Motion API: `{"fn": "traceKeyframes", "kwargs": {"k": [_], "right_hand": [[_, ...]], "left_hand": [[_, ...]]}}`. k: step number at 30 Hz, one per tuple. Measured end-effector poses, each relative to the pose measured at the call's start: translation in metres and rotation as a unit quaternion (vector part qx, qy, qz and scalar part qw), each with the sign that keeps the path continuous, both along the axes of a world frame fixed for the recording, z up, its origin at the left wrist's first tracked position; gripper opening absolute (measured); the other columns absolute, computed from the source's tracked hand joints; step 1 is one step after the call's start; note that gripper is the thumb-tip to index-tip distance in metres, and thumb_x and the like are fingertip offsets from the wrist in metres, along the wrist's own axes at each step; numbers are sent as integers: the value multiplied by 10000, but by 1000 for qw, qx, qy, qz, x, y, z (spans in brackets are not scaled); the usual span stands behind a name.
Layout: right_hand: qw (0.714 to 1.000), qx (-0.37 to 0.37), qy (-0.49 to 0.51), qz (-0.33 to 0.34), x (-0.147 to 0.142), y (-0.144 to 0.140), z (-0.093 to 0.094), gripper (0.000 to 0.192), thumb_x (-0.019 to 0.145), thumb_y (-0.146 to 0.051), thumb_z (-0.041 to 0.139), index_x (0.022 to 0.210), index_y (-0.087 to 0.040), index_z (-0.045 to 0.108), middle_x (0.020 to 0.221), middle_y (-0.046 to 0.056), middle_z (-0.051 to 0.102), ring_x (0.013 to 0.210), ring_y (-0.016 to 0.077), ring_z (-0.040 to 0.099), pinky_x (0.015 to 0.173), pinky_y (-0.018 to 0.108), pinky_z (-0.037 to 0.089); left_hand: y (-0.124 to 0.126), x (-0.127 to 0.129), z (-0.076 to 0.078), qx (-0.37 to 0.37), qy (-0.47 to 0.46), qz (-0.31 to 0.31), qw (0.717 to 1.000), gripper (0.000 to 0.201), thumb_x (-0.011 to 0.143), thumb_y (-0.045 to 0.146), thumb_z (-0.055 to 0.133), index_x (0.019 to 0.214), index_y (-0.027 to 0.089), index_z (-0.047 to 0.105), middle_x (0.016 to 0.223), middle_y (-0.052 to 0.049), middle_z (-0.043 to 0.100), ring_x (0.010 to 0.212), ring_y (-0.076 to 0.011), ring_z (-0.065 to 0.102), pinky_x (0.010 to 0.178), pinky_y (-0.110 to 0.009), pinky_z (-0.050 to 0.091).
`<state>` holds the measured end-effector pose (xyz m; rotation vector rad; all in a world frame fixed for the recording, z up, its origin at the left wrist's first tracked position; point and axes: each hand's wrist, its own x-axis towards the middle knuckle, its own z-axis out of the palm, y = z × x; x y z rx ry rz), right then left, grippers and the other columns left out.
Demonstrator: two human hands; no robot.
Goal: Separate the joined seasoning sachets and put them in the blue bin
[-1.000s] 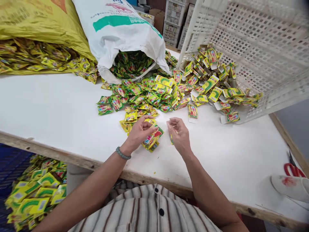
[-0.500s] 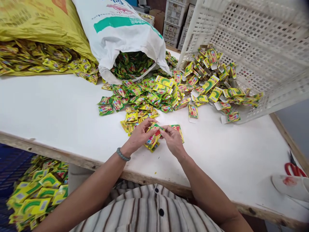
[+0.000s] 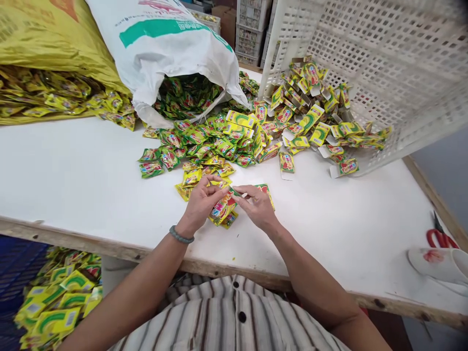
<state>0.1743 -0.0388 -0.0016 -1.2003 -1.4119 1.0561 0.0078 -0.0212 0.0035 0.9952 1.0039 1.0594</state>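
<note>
Between my two hands, over the white table, is a small yellow and green candy box (image 3: 221, 208) with a watermelon picture. My left hand (image 3: 202, 201) is closed on its left side, thumb on the printed face. Fingers of my right hand (image 3: 257, 205) pinch its upper right end. Another such box (image 3: 268, 193) lies on the table partly hidden behind my right hand. Below the held box a yellow sachet (image 3: 230, 220) shows. Yellow sachets (image 3: 192, 176) lie just beyond my left hand, with a heap of green sachets (image 3: 197, 139) behind them.
A white sack (image 3: 175, 44) spills green sachets; a yellow sack (image 3: 54, 34) holds yellow ones. At right, a tipped white crate (image 3: 365, 63) spills small boxes (image 3: 310, 119). Red-handled scissors (image 3: 440, 237) and a cup (image 3: 435, 263) stand near the right edge. Filled boxes (image 3: 54, 302) lie in a blue crate (image 3: 14, 263) below.
The view has shifted slightly, so most things sit further left. My hands remain on the same box, with my right fingers now pinching at its upper end.
</note>
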Motion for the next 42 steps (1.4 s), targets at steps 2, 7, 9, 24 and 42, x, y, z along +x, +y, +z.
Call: {"fn": "traceKeyframes", "kwargs": {"k": [2, 7, 9, 24, 42], "right_hand": [[999, -26, 27, 17, -2, -2, 2, 196, 804, -364, 653, 917, -237, 750, 951, 36, 734, 904, 185, 640, 769, 306, 496], [996, -64, 66, -9, -2, 0, -2, 192, 736, -372, 730, 832, -206, 745, 814, 18, 728, 760, 162, 642, 739, 304, 508], [989, -92, 114, -24, 0, 1, -3, 187, 711, -360, 751, 819, -208, 743, 793, 10, 731, 739, 155, 646, 746, 305, 510], [986, -118, 114, -41, -1, -3, 2, 142, 676, -329, 769, 800, -263, 790, 795, -12, 757, 742, 169, 643, 755, 332, 496], [999, -22, 5, -22, 1, -9, 17, 138, 783, -284, 663, 844, -302, 786, 883, 0, 764, 874, 222, 680, 839, 401, 529]], "left_hand": [[0, 0, -1, -1, -4, 5, 1000, 426, 677, 356, 793, 953, 204, 507, 550, 80, 587, 464, -100, 550, 474, -193, 419], [-1, 2, -1, -4, -2, -3, 1000, 449, 639, 352, 817, 945, 188, 532, 588, 51, 628, 505, -117, 590, 490, -206, 438], [-1, 2, -1, -17, -2, -5, 1000, 457, 625, 361, 826, 934, 185, 538, 605, 39, 643, 509, -126, 602, 481, -208, 435], [0, -1, 0, 53, 27, -25, 998, 396, 649, 354, 817, 923, 163, 604, 646, 15, 657, 568, -115, 598, 521, -210, 428], [-2, -2, 4, 72, 22, -45, 996, 364, 669, 341, 803, 939, 162, 637, 654, 15, 649, 578, -116, 591, 526, -213, 430]]}}
